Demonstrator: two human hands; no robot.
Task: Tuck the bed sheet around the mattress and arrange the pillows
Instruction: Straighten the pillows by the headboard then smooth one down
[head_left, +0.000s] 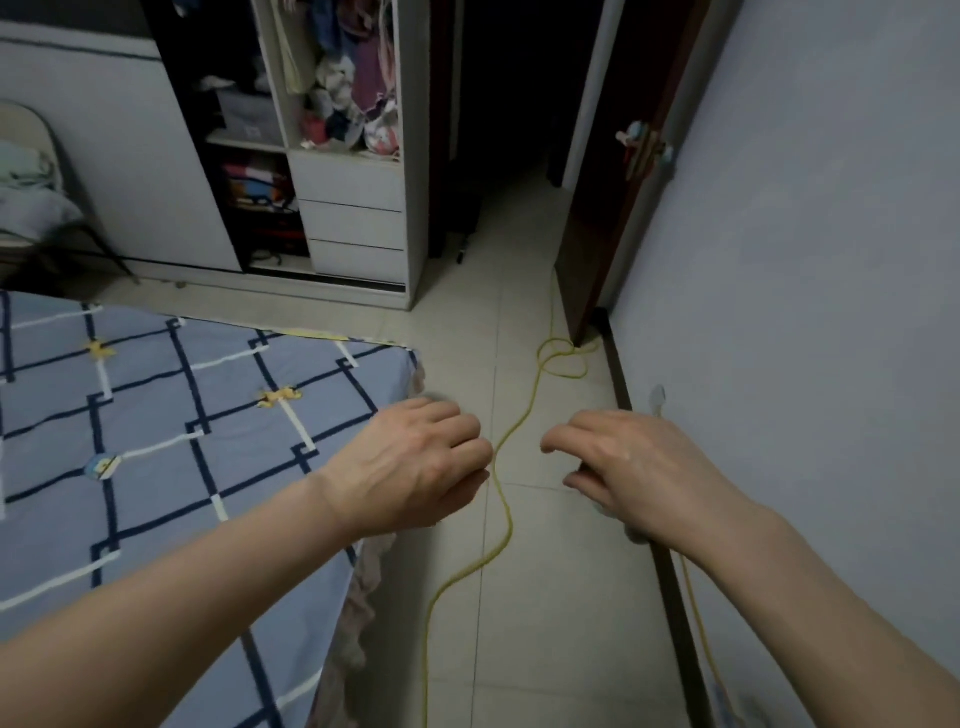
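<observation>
A blue bed sheet (171, 441) with dark and white crossing lines lies flat over the mattress at the left, its corner reaching toward the wardrobe. A pinkish mattress side (363, 597) shows below the sheet's right edge. My left hand (415, 467) hovers over that edge near the corner, fingers curled loosely and holding nothing. My right hand (623, 467) is out over the floor beside the bed, fingers curved downward and apart, also holding nothing. No pillows are in view.
A yellow cord (501, 499) snakes along the tiled floor (545, 597) between bed and wall. An open wardrobe (343, 156) with clothes and drawers stands ahead. A chair (36, 208) with bedding is far left. A dark door (618, 197) stands open by the right wall.
</observation>
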